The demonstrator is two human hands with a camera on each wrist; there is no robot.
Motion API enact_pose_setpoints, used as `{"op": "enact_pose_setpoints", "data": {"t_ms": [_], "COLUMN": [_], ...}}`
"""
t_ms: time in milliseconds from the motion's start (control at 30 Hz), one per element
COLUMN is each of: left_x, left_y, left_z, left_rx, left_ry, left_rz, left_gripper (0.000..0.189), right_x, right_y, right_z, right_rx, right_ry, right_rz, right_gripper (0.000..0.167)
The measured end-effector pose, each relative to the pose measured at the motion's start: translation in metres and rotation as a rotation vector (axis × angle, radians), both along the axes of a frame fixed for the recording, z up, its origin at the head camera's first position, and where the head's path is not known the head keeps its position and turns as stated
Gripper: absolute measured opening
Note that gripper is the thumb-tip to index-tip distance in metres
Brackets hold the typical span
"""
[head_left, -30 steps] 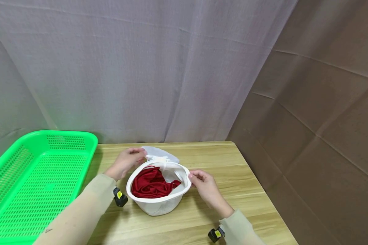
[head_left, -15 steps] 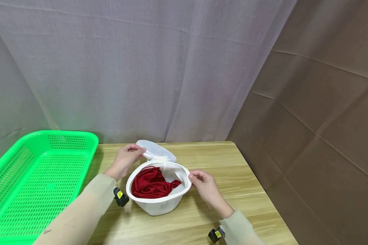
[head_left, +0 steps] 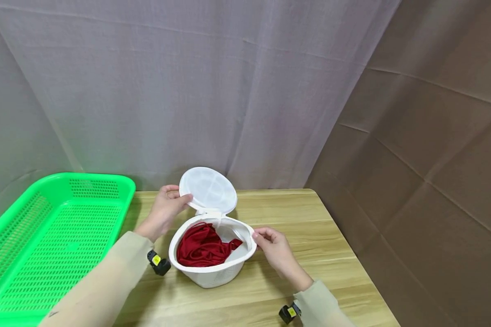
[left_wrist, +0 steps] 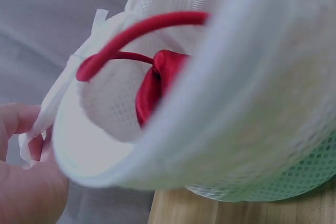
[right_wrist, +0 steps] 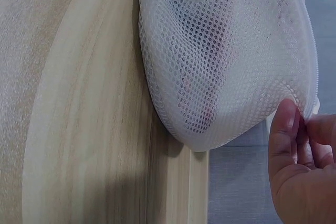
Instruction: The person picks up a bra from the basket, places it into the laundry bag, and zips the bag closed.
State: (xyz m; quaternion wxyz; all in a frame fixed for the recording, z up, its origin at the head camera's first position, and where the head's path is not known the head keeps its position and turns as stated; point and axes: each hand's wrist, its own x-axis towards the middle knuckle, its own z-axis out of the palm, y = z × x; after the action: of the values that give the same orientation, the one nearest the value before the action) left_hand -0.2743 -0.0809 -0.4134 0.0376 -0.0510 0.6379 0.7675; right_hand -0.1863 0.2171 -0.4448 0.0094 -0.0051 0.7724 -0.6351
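Note:
A white mesh laundry bag [head_left: 212, 274] stands on the table with its round top lid [head_left: 208, 190] folded up and back. Zipper teeth edge its rim in the right wrist view. Inside lies a crumpled red satiny garment [head_left: 202, 247] with thin red straps [left_wrist: 157, 22]. My left hand [head_left: 163, 211] pinches the lid's left edge between thumb and fingers. With thumb and fingertips, my right hand [head_left: 276, 252] pinches the bag's right rim. In the right wrist view red shows faintly through the mesh wall [right_wrist: 205, 51].
A green plastic basket [head_left: 124, 200] with perforated sides stands at the left. The wooden table [head_left: 303, 218] ends against a grey curtain [head_left: 180, 91] at the back, and a brown cloth wall [head_left: 425, 159] rises on the right.
My left hand has raised the lid from lying nearly flat behind the bag to standing more upright, its round face showing. The right hand keeps its hold on the rim.

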Motion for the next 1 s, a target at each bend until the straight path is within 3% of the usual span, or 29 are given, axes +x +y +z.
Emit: {"op": "enact_pose_setpoints", "data": {"t_ms": [100, 267, 700, 1000], "left_x": [0.003, 0.01, 0.029, 0.04], "left_y": [-0.002, -0.005, -0.01, -0.01], "left_z": [0.002, 0.005, 0.008, 0.009], "left_rx": [0.007, -0.021, -0.273, -0.307], "left_ry": [0.01, 0.052, 0.139, 0.205], "left_rz": [-0.031, -0.085, -0.094, -0.121], "left_gripper": [0.06, 0.043, 0.038, 0.036], "right_x": [0.0, -0.001, -0.001, 0.0], "right_y": [0.0, 0.0, 0.0, 0.001], "right_z": [0.0, -0.001, -0.002, -0.004], "right_rx": [0.004, 0.011, 0.016, 0.027], "right_ry": [-0.003, -0.002, 0.006, 0.015], "right_rz": [0.001, -0.002, 0.001, 0.006], "right_gripper": [0.015, 0.016, 0.017, 0.017]}}
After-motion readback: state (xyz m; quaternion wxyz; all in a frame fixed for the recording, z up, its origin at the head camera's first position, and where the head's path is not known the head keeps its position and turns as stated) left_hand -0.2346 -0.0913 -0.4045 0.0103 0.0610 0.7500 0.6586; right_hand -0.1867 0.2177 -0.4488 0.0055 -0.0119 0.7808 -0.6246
